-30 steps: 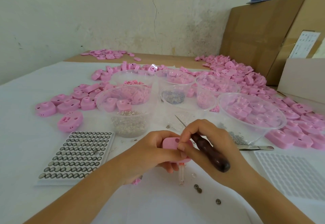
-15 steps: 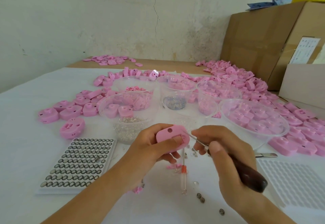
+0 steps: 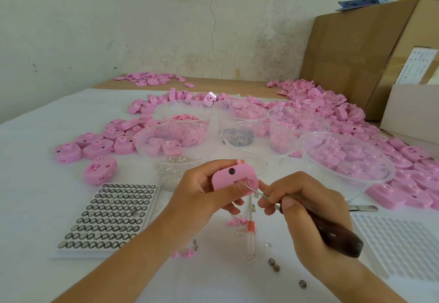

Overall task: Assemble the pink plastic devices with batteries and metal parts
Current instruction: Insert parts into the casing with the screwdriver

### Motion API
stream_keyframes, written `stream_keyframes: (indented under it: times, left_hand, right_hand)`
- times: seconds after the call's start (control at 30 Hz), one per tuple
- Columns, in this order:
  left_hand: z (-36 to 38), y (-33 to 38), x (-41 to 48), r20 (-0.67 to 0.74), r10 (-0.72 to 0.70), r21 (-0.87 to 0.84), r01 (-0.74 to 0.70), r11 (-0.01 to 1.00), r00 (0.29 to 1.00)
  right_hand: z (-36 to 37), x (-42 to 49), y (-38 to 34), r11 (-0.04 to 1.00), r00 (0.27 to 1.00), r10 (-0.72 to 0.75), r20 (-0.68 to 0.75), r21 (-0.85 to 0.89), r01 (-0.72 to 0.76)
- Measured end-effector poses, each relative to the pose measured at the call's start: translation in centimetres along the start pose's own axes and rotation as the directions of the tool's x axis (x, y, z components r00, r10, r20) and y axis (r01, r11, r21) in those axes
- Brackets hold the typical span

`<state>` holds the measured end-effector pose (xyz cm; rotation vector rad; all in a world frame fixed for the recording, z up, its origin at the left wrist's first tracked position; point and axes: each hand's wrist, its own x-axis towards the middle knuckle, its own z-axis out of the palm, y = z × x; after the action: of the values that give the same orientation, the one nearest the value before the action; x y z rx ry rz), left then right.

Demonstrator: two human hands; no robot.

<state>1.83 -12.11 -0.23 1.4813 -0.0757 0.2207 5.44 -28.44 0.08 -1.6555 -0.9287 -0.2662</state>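
My left hand (image 3: 204, 192) grips a pink plastic device (image 3: 234, 176) above the white table, its flat face with a dark round hole turned toward me. My right hand (image 3: 306, 210) grips a dark wooden-handled awl (image 3: 332, 232); its thin metal tip sits in the device's rectangular slot. A tray of button batteries (image 3: 111, 214) lies at the left. Loose batteries (image 3: 275, 266) lie near the front. A clear bowl holds small metal parts (image 3: 178, 162) behind the device.
Several clear bowls (image 3: 344, 157) of pink pieces stand across the middle. Piles of pink shells (image 3: 95, 145) spread left, right and back. A thin clear tube with a red band (image 3: 251, 231) lies under my hands. An empty white tray (image 3: 399, 243) sits right, cardboard boxes (image 3: 356, 53) behind.
My left hand has raised and turned the device to face me. My right hand drew back to the right, and the awl tip now sits in the device's slot.
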Motion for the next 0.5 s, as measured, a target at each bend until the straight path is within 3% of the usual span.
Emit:
stream_keyframes:
  times: [0.03, 0.1, 0.33, 0.5]
  left_hand:
    - [0.0, 0.0, 0.0, 0.002, 0.003, 0.009, -0.003, 1.0, 1.0]
    - [-0.1, 0.1, -0.1, 0.008, 0.004, 0.025, -0.004, 1.0, 1.0]
    - [0.1, 0.1, -0.1, 0.007, -0.002, 0.026, 0.001, 1.0, 1.0]
    - [0.1, 0.2, -0.1, 0.001, -0.002, 0.031, 0.002, 1.0, 1.0]
  right_hand:
    - [0.1, -0.5, -0.3, 0.994, 0.994, -0.101, -0.032, -0.037, 0.099]
    - [0.2, -1.1, -0.1, 0.986, 0.984, -0.165, -0.062, -0.045, 0.162]
    - [0.1, -0.6, 0.4, 0.982, 0.98, -0.187, -0.065, 0.004, 0.188]
    - [0.0, -0.4, -1.1, 0.998, 0.998, -0.061, -0.013, -0.019, 0.061]
